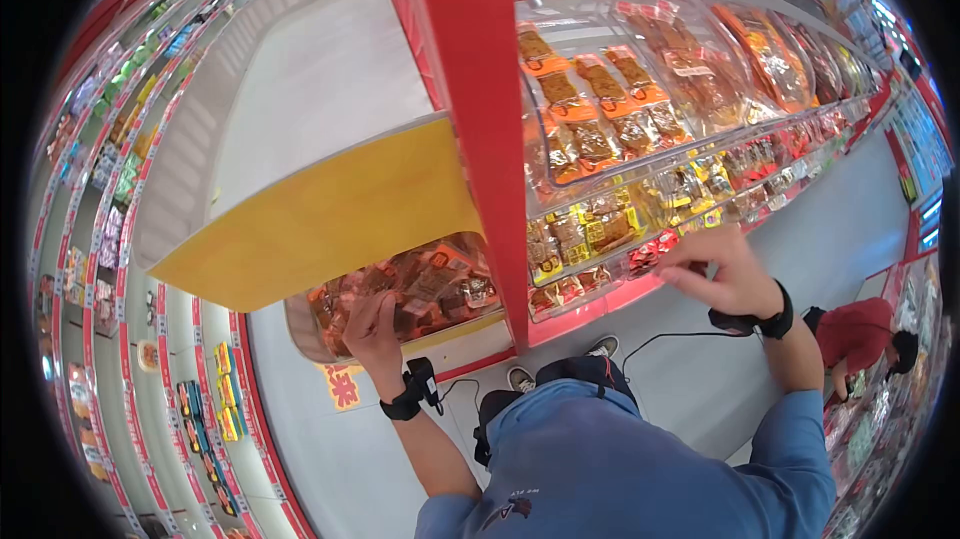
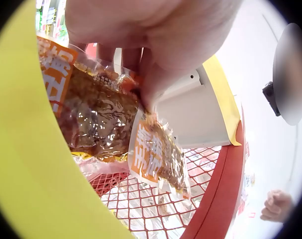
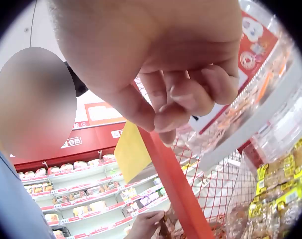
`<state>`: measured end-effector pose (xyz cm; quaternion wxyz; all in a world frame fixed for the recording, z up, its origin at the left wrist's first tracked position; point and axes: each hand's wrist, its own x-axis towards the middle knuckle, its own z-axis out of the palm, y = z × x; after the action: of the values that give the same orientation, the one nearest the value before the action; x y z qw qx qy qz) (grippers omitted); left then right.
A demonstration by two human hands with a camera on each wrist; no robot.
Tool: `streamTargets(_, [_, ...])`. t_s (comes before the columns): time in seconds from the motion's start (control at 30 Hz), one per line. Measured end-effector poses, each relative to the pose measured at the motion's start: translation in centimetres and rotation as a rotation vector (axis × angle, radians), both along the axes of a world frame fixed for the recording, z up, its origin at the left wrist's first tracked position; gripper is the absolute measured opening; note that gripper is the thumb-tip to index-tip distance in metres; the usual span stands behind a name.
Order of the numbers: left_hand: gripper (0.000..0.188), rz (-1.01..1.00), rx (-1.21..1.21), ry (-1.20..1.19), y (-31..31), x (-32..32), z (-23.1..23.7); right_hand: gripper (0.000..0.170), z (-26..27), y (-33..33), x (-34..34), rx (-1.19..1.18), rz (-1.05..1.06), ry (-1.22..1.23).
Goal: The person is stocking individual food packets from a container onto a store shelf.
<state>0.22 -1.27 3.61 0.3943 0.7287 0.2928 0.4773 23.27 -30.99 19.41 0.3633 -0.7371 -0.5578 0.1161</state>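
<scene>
My left hand (image 1: 372,331) reaches to the bin beneath the yellow panel (image 1: 330,219), where dark-brown vacuum-packed snacks (image 1: 440,279) lie loose. In the left wrist view its thumb and fingers pinch a clear snack packet (image 2: 98,119) with an orange label and glossy brown contents. A second orange-labelled packet (image 2: 158,157) hangs right beside it, close under the thumb. On the other side of the red post (image 1: 480,139), my right hand (image 1: 730,274) is raised in front of the lower snack rows. Its fingers (image 3: 185,99) hang loosely curled, with nothing visible between them.
Clear trays of orange-labelled packets (image 1: 605,89) stand right of the post, with yellow-labelled packets (image 1: 600,229) on a lower tier. A red wire mesh (image 2: 141,204) lies below the held packet. Stocked shelves (image 1: 120,239) line the left; another person (image 1: 855,334) is at the right.
</scene>
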Motion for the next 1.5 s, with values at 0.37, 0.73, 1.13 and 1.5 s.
streamTargets(0.37, [0.007,0.084,0.043,-0.167,-2.2,-0.6,2.2,0.015,-4.3,4.4,-2.4,-0.122,0.394,0.023])
streamTargets(0.73, [0.010,-0.136,0.227,-0.192,-4.1,0.7,4.8,0.036,-7.9,12.1,-9.7,0.298,0.100,0.768])
streamTargets(1.13, [0.005,-0.257,-0.208,-0.259,-1.7,2.9,0.4,0.026,-10.0,11.1,-7.2,0.423,-0.018,0.197])
streamTargets(1.5, [0.005,-0.138,-0.138,-0.076,-1.4,3.3,-0.1,0.018,-0.5,3.7,-1.1,0.446,-0.166,0.795])
